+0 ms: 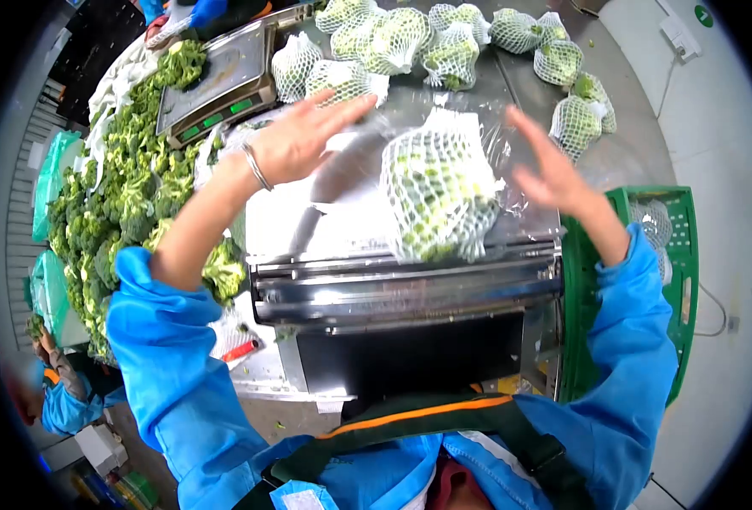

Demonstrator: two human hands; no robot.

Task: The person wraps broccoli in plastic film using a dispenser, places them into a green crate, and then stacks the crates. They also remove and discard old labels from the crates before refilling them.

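Note:
Between my hands, a broccoli head in white foam netting [439, 191] lies on the flat top of a metal wrapping machine [410, 289]. Clear plastic film [496, 136] shows around its upper end. My left hand [308, 140], with a bracelet at the wrist, hovers to the upper left of the netted broccoli, fingers stretched out and holding nothing. To its right is my right hand [550, 170], thumb and fingers apart beside the film and nothing gripped. Both hands are slightly blurred.
Several netted broccoli heads [384, 42] sit along the back. A scale [223, 68] stands at the back left, beside heaped loose broccoli [133, 195]. At right is a green crate [689, 255]; a red-handled tool [240, 350] lies lower left. Two other people work at the left.

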